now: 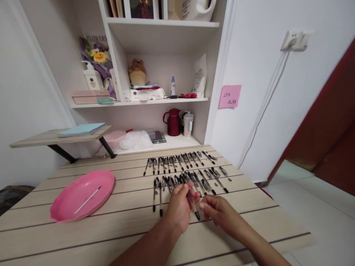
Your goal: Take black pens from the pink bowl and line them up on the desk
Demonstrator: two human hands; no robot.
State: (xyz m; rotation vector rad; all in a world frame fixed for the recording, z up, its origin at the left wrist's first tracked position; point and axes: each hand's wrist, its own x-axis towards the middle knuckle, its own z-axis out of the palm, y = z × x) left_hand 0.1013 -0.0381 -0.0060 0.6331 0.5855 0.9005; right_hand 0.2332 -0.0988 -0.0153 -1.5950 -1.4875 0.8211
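My left hand point(179, 205), at the front middle of the table, is closed around a pen point(195, 210) with a clear barrel and a black end that points down towards me. Just right of the pen, my right hand point(216, 210) has its fingers curled together in a pinch; whatever they hold, if anything, is hidden. Beyond the hands lie two rows of pen parts: a back row with several black-ended pens point(145, 168) and a front row with several more pens point(154, 197). Loose black caps point(223, 171) and small dark pieces are scattered among them.
A pink dish point(62, 197) holding a thin white stick point(88, 200) stands on the left of the slatted table point(127, 236). Behind it is a small raised shelf point(36, 137) with blue paper. White shelving with a red jug point(173, 123) backs the table.
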